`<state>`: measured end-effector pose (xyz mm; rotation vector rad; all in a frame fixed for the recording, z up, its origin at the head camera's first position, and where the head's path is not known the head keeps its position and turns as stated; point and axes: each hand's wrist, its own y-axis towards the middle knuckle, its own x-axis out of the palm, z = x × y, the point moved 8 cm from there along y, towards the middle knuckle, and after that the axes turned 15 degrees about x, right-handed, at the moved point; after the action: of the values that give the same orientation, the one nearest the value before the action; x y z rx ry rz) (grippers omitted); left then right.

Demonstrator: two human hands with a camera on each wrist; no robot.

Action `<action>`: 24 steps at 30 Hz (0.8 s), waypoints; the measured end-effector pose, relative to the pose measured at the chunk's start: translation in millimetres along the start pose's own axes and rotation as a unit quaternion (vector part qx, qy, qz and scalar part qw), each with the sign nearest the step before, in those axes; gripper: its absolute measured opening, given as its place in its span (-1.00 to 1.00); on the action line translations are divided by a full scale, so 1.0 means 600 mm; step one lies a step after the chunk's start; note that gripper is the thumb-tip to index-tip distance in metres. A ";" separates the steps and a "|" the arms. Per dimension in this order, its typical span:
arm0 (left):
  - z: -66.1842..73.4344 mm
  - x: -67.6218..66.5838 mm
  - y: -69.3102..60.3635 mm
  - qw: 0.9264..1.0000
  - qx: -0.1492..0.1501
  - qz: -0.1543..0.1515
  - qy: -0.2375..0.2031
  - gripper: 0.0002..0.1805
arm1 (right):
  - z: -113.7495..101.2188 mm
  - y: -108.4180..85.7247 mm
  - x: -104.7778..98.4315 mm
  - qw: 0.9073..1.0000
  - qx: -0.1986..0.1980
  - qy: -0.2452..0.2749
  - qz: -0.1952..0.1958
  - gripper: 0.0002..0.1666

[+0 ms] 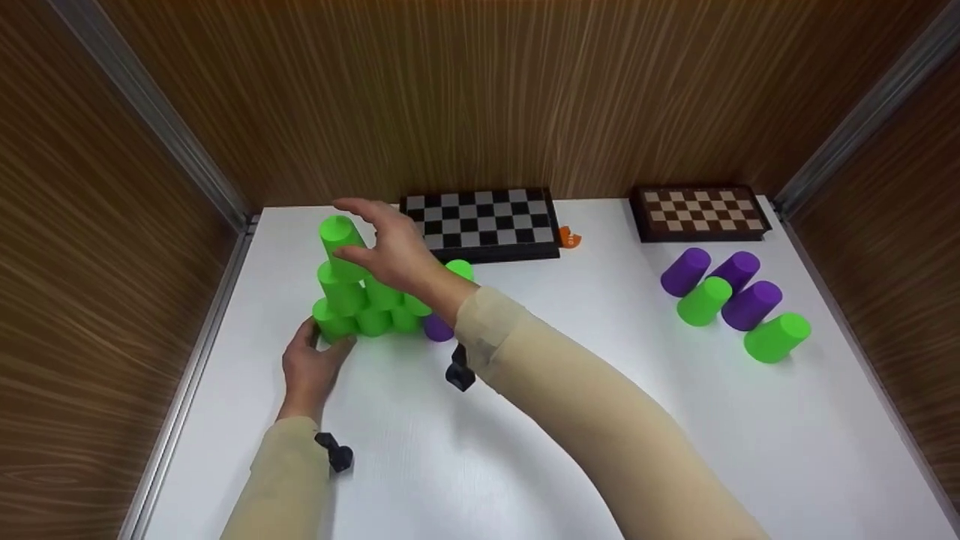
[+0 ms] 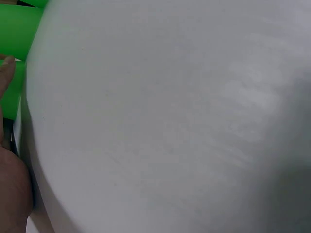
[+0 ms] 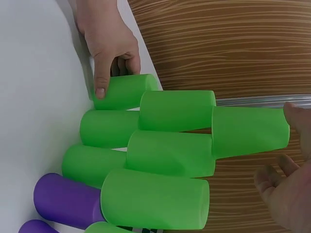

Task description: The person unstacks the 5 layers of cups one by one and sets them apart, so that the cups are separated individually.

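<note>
Green cups stand upside down in a stack, with one green cup [image 1: 343, 244] [image 3: 250, 132] alone on top. My right hand [image 1: 394, 251] [image 3: 291, 187] is beside this top cup, its thumb and fingers spread apart; one fingertip is at the cup's upper edge, and whether it touches I cannot tell. Low at the left end, my left hand [image 1: 309, 371] [image 2: 12, 184] [image 3: 109, 39] holds the bottom-row end cup [image 1: 335, 324] [image 3: 127, 92] between thumb and fingers. A purple cup [image 1: 439, 328] [image 3: 68, 200] is in the bottom row, partly behind my right forearm in the head view.
Behind the stack lies a black-and-grey checkered board [image 1: 487, 217], an orange piece [image 1: 571, 238] at its right edge. A brown checkered board [image 1: 701, 211] lies at the back right. Before it stand purple cups [image 1: 686, 272] and green cups [image 1: 778, 337]. Wood-grain walls [image 1: 480, 97] enclose the table.
</note>
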<state>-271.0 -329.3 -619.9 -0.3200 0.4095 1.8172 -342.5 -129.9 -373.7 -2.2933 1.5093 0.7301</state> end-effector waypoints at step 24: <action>0.005 -0.001 -0.003 1.000 0.009 0.003 0.012 -0.11 | 0.019 0.016 0.028 0.998 0.005 0.062 -0.027 -0.32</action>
<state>-269.0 -327.8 -617.0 -0.3287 0.4441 1.8163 -348.7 -140.7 -392.0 -2.4026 1.4919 0.5737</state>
